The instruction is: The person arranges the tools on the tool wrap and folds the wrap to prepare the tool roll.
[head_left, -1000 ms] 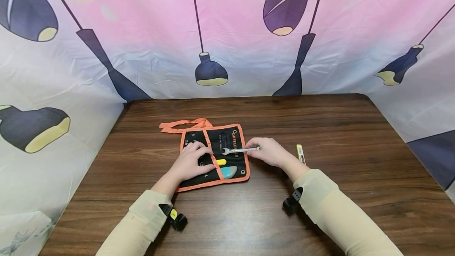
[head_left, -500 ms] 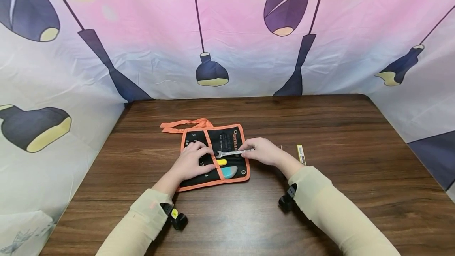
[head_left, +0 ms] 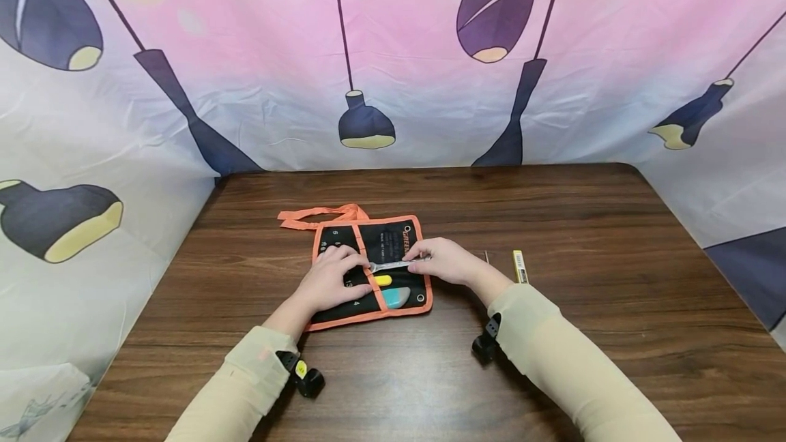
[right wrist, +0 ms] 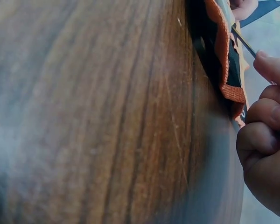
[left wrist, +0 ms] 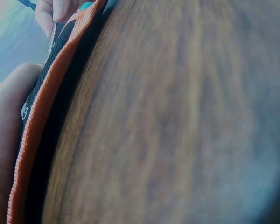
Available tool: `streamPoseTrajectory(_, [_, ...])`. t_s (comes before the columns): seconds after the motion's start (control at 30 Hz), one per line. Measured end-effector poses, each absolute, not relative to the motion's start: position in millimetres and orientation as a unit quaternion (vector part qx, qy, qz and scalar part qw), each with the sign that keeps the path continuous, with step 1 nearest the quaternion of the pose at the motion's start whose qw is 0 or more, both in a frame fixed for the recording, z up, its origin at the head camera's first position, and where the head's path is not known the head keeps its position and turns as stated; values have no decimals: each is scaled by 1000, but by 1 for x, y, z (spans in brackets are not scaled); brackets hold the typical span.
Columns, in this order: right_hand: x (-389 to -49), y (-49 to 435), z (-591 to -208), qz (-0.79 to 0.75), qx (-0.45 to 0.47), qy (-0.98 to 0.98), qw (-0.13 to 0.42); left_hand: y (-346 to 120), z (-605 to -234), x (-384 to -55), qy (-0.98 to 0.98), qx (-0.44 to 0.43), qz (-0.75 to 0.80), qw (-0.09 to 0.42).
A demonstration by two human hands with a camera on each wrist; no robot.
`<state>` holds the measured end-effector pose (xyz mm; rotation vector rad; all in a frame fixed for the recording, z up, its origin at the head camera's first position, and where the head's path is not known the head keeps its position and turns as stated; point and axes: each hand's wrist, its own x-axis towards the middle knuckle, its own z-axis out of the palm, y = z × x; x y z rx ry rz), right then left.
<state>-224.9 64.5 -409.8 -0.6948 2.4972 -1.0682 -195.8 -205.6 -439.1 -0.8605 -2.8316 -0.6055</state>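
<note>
A black tool pouch (head_left: 398,237) with orange trim lies flat on the table, numbers printed along its pocket side. My left hand (head_left: 328,278) rests on that side, index finger and thumb at the orange pocket edge. Between thumb and fingers my right hand (head_left: 445,261) pinches a silver open-end wrench (head_left: 389,265), also seen as a thin dark bar in the right wrist view. The wrench's open end meets the pocket edge beside the left index finger; how far it reaches in is hidden. A yellow handle (head_left: 383,280) and a teal-and-grey handle (head_left: 396,297) stick out of neighbouring pockets.
An orange tie strap (head_left: 322,214) trails from the pouch's far left corner. Right of the right hand lie a small yellow-and-white item (head_left: 520,266) and a thin rod (head_left: 487,256), partly hidden by the forearm. The wooden table (head_left: 614,258) meets a printed curtain behind.
The right hand has moved left with the wrench, bringing its open end from over the black panel to the orange pocket edge. The left hand and pouch have stayed put.
</note>
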Motion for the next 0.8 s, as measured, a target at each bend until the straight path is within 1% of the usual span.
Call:
streamPoseTrajectory(0.47, [-227, 54, -414, -354, -257, 883, 171, -207, -440, -197, -935, -289, -197, 64])
streamPoseTrajectory(0.8, [-221, 59, -421, -313, -261, 905, 126, -206, -440, -196, -937, -282, -199, 59])
